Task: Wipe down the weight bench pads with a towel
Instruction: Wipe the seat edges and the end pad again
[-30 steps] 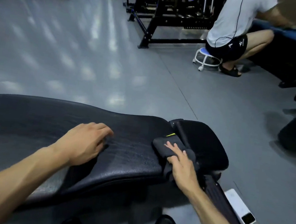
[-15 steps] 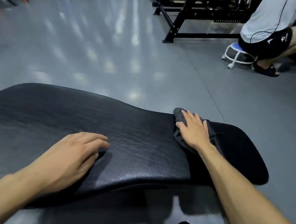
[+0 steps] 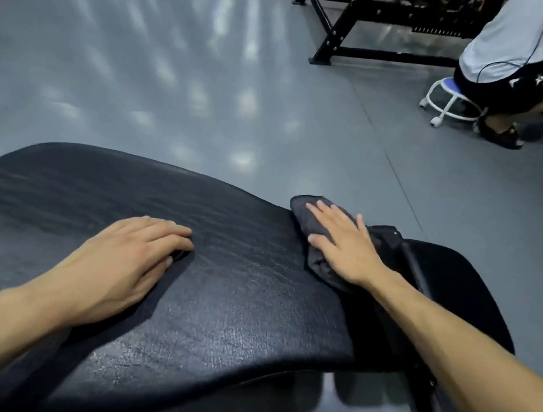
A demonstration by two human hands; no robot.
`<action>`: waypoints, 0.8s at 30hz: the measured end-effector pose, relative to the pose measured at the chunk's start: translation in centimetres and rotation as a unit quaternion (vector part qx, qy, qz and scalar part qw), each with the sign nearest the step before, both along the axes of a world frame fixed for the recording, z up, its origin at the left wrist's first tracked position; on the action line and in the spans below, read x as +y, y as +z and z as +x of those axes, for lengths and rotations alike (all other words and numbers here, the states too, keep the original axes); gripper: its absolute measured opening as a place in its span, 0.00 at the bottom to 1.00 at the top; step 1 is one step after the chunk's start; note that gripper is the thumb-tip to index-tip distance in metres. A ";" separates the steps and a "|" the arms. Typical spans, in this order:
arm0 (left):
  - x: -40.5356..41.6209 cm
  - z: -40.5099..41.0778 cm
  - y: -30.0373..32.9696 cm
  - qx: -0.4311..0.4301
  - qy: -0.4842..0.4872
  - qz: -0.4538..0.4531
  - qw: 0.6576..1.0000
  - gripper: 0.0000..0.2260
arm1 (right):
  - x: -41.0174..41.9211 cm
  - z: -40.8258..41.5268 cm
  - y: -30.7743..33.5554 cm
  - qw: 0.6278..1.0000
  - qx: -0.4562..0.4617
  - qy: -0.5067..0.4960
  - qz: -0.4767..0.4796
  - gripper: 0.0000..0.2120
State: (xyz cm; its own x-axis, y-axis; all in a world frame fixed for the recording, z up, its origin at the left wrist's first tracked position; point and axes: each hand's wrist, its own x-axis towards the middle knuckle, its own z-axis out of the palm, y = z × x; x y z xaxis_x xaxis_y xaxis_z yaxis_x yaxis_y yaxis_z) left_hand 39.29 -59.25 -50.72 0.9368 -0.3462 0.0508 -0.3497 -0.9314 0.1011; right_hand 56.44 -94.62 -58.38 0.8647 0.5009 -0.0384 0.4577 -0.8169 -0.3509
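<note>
While right hand (image 3: 344, 246) presses towel (image 3: 309, 221) flat-fingered | left hand (image 3: 124, 262) relaxed on bench pad (image 3: 235, 287); stool (image 3: 449, 103) beyond

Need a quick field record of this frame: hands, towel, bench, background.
left hand: flat on the long pad, holds nothing
right hand: fingers spread, pressing the towel
towel: dark grey, at the far right end of the long pad
long pad: black, textured
small pad: black, right of the long pad
background: seated person on a white stool
</note>
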 end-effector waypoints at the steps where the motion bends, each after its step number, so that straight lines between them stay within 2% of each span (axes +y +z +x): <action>1: 0.4 0.0 0.2 -0.002 0.003 -0.003 1.000 0.16 | 1.1 1.0 -0.1 0.999 0.006 -0.043 0.009 0.28; 3: 1.6 -0.1 0.5 -0.010 0.009 -0.002 1.000 0.16 | 3.1 0.8 0.2 0.998 0.012 -0.061 0.026 0.27; 5: 3.1 -0.5 1.1 -0.012 0.023 -0.007 1.000 0.16 | 5.0 -2.8 1.0 0.999 -0.003 -0.009 0.032 0.30; 7: 4.3 -0.8 1.7 -0.017 0.041 -0.013 0.999 0.16 | 7.4 -9.4 2.1 0.993 -0.029 0.108 0.042 0.33; 10: 6.2 -1.7 2.7 -0.011 0.063 -0.032 0.997 0.18 | 11.1 -18.5 3.2 0.935 -0.050 0.349 0.045 0.36; 12: 7.2 -2.6 3.4 -0.007 0.080 -0.045 0.996 0.19 | 11.9 -16.9 3.5 0.914 -0.058 0.398 0.046 0.37; 14: 8.1 -3.7 3.8 -0.010 0.103 -0.049 0.993 0.20 | 12.9 -10.6 3.5 0.955 -0.060 0.289 0.039 0.35; 15: 8.4 -4.4 4.1 -0.011 0.113 -0.050 0.992 0.20 | 13.3 -7.3 3.8 0.979 -0.055 0.192 0.034 0.33; 17: 9.0 -5.9 4.4 -0.012 0.135 -0.057 0.989 0.20 | 14.4 -3.4 4.1 0.999 -0.027 0.029 0.035 0.31; 19: 10.0 -7.3 4.6 -0.010 0.152 -0.059 0.987 0.20 | 16.6 -6.0 3.7 0.998 -0.041 0.026 0.044 0.30; 21: 10.9 -8.5 4.7 -0.009 0.176 -0.059 0.983 0.21 | 18.4 -13.2 3.8 0.981 -0.088 0.160 0.067 0.32; 24: 12.0 -9.6 4.6 0.002 0.199 -0.061 0.978 0.24 | 18.6 -21.5 4.2 0.909 -0.091 0.401 0.067 0.36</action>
State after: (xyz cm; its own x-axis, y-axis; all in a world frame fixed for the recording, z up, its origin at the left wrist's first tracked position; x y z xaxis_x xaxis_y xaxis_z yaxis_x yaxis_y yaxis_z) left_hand 29.73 -47.30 -46.10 0.9964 0.0549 0.0639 0.0396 -0.9747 0.2198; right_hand 34.90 -75.98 -54.15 0.2051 0.9625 0.1776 0.9477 -0.1500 -0.2817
